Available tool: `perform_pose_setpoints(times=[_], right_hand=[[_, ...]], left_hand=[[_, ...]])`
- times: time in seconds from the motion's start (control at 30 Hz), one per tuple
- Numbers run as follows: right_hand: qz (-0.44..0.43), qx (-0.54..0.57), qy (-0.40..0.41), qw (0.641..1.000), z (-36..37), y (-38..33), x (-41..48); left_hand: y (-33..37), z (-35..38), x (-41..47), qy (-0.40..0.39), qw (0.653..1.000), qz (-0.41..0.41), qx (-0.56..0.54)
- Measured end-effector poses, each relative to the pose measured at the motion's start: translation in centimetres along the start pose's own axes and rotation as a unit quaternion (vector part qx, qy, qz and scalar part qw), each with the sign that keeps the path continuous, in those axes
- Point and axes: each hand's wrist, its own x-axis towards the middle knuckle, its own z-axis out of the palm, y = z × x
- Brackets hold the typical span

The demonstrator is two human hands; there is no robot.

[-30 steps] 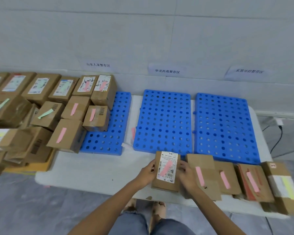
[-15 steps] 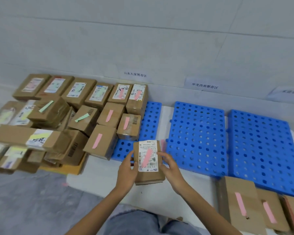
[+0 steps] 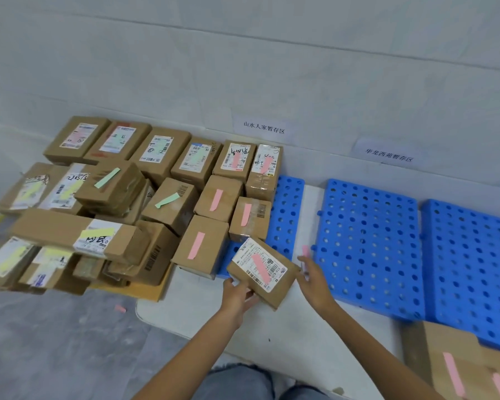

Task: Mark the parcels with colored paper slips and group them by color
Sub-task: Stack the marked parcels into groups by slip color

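My left hand [image 3: 237,295] grips the pink-slipped parcel [image 3: 274,287] at its near corner, over the blue pallet [image 3: 286,215] front, beside the pink group [image 3: 202,243]. My right hand [image 3: 315,281] is open, just off its side. Most are grouped; the pink ones [image 3: 451,362] bottom right are left to move.

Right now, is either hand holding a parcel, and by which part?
The left hand holds the pink-slipped parcel by its near left corner. The right hand is open beside its right edge; contact cannot be told.
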Motion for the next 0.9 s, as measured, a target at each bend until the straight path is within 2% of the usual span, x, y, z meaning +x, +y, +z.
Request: perform_pose_setpoints(times=[0.1,0.27,0.4,0.5,0.6,0.7,0.9], right_hand=[[0.049,0.059,-0.040,0.996,0.6,-0.4,-1.1],[0.040,0.147,-0.073,0.986,2.2,-2.3,0.2],[0.041,0.143,-0.097,0.984,2.7,-3.2,0.9],[0.040,0.087,-0.103,0.990,2.2,-3.1,1.3],[0.024,0.066,-0.062,0.996,1.2,-2.4,1.2],[0.005,0.103,-0.007,0.995,-1.4,-0.6,0.1],[-0.008,0.091,0.129,0.987,-11.7,6.4,-5.4]], left_hand=[[-0.2,-0.5,0.8,-0.009,1.000,-0.005,-0.006],[-0.3,-0.8,1.4,-0.019,1.000,0.005,-0.003],[0.7,-1.1,2.0,0.000,0.999,0.030,-0.010],[0.9,-1.1,2.3,0.004,1.000,0.021,0.019],[0.6,-0.5,1.8,0.004,0.997,-0.004,0.083],[-0.5,1.3,1.0,-0.011,0.989,-0.012,0.146],[-5.5,8.7,-1.5,-0.063,0.967,-0.010,0.245]])
